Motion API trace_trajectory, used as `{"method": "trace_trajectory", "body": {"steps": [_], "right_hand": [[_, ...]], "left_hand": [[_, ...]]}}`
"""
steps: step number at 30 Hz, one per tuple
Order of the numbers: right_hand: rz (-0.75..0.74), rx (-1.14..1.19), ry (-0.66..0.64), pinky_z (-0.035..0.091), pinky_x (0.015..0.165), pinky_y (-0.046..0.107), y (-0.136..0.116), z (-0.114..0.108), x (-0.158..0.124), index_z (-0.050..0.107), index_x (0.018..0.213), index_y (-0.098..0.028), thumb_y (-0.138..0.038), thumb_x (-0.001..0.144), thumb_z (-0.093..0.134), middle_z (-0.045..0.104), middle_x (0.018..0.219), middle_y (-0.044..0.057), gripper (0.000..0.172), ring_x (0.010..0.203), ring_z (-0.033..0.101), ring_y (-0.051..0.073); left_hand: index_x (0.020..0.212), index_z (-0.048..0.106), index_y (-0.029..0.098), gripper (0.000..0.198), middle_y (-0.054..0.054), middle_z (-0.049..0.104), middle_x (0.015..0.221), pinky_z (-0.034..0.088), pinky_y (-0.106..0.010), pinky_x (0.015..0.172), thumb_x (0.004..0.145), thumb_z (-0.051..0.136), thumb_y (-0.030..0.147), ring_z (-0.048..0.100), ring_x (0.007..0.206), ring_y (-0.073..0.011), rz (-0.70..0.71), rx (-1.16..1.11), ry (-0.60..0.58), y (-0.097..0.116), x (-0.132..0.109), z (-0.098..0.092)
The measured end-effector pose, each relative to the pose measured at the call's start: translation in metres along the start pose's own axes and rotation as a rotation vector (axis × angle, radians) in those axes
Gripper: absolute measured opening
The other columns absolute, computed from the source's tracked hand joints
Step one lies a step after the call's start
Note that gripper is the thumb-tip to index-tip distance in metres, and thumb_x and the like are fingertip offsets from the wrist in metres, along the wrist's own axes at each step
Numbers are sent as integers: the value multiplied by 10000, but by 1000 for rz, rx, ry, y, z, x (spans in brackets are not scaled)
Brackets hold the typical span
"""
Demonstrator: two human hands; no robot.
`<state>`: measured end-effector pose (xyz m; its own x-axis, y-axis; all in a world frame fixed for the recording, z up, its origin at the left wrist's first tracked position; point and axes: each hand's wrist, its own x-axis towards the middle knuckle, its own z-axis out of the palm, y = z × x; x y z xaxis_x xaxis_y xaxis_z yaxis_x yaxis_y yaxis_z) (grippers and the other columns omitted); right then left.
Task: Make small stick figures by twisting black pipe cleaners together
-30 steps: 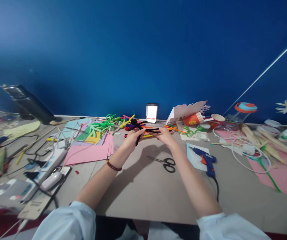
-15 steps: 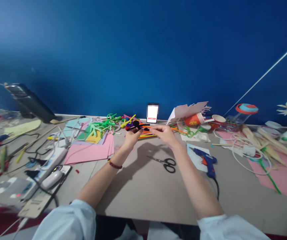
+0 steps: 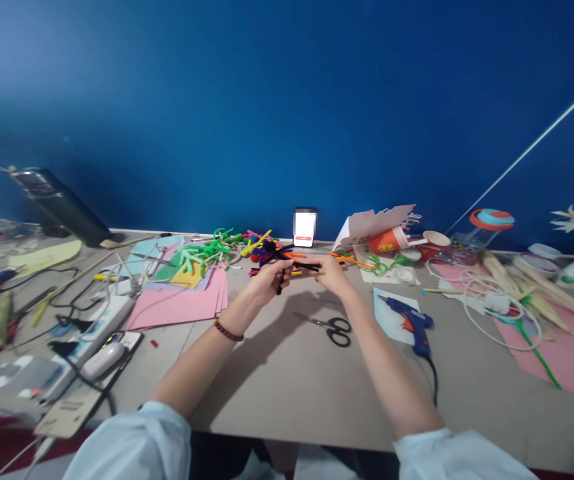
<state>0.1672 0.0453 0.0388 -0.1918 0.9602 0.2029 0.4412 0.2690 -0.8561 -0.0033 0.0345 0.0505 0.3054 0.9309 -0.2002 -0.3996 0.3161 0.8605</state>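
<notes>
My left hand (image 3: 269, 280) is closed on a bunch of black pipe cleaners (image 3: 281, 285), one end of which sticks out below the fingers. Black strands also run across to my right hand (image 3: 331, 275), whose fingers pinch their other end. Just behind the hands lie orange pipe cleaners (image 3: 295, 255) and a jumble of coloured ones, including a yellow one (image 3: 257, 244). Scissors (image 3: 339, 331) rest on the table in front of my right hand, touched by neither hand. The fingertips partly hide what they grip.
On the left are pink paper sheets (image 3: 181, 303), green pipe cleaners (image 3: 217, 248) and a power strip (image 3: 101, 327). A blue glue gun (image 3: 420, 327) lies right of my right forearm. A phone (image 3: 305, 227) stands at the wall, with paper cups (image 3: 391, 240) to its right.
Both hands have come slightly nearer to me. The black pipe cleaners now stretch between them, and the left hand has turned so an end hangs down. The scissors have not moved.
</notes>
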Motion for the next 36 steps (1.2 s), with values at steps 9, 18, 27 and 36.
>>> {"method": "trace_trajectory", "body": {"steps": [9, 18, 27, 36], "right_hand": [[-13, -121, 89, 482, 743, 306, 1, -9, 0, 771, 864, -219, -149, 728, 592, 750, 889, 45, 236, 831, 673, 241], [-30, -261, 93, 478, 828, 318, 6, -11, 1, 760, 922, -251, -54, 718, 548, 740, 962, 44, 354, 941, 667, 239], [0, -225, 93, 476, 795, 306, 9, -17, 2, 773, 831, -252, -98, 738, 578, 750, 875, 30, 266, 870, 664, 225], [-30, -55, 131, 450, 625, 262, -7, -31, -5, 755, 760, -173, -345, 745, 639, 733, 759, 47, 207, 723, 649, 203]], "left_hand": [[569, 481, 162, 349, 68, 344, 494, 198, -213, 405, 584, 778, 344, 286, 431, -36, 183, 183, 46, -2, 1, -2], [620, 612, 160, 233, 23, 466, 470, 274, -244, 450, 613, 743, 353, 393, 447, -94, 187, 467, 187, -6, 6, -10], [531, 548, 165, 348, 10, 459, 452, 308, -251, 491, 672, 696, 447, 396, 471, -103, 220, 552, 64, -10, 4, -9], [670, 613, 150, 281, -8, 550, 583, 342, -249, 509, 657, 708, 414, 466, 526, -110, 271, 621, -43, -23, 6, -12]]}}
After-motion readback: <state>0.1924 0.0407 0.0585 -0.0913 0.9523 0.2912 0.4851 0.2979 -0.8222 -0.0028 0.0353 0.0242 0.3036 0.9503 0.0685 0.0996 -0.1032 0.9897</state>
